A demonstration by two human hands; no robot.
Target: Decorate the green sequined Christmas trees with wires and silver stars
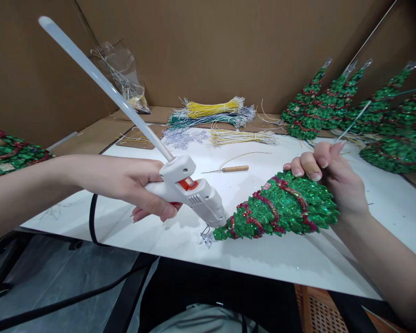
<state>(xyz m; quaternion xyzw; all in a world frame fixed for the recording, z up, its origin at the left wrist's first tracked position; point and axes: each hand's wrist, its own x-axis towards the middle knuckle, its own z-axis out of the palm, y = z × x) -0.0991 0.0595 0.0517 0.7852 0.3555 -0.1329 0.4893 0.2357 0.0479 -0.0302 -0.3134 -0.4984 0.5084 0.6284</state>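
My left hand is closed round a white glue gun with an orange trigger; a long clear glue stick juts up from its back. The nozzle touches the tip of a green glittery cone tree wound with red trim. My right hand grips that tree at its wide base, tilting it over the white table. A small clear star sits at the tree's tip, just under the nozzle. A thin white stem sticks up past my right fingers.
Several finished green trees lie at the back right, another at the left edge. Bundles of yellow, green and white wires, clear stars and a wooden-handled awl lie beyond. Cardboard walls surround the table. The gun's black cord hangs off the front.
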